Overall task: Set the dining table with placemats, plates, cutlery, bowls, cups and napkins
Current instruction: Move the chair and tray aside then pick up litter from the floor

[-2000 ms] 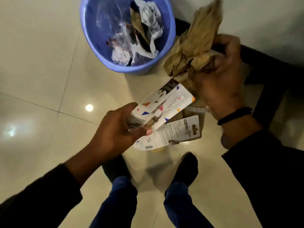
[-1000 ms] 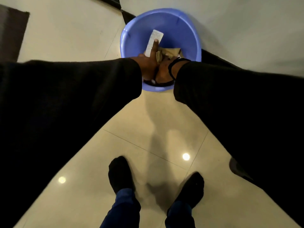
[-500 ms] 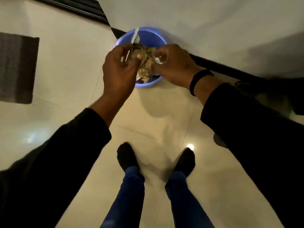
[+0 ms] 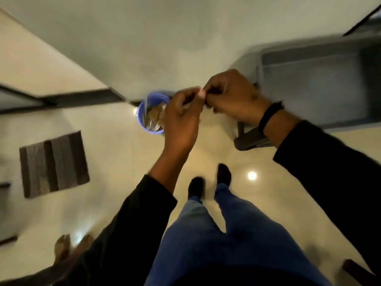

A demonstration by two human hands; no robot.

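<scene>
My left hand [image 4: 182,118] and right hand [image 4: 233,96] meet at chest height, fingers curled, fingertips touching; whether either grip holds anything is blurred. Both arms reach forward.

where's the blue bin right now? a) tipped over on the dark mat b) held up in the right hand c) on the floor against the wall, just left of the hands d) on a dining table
c: the blue bin stands upright on the tiled floor at the foot of the wall, partly hidden behind the left hand, with crumpled paper inside.
</scene>
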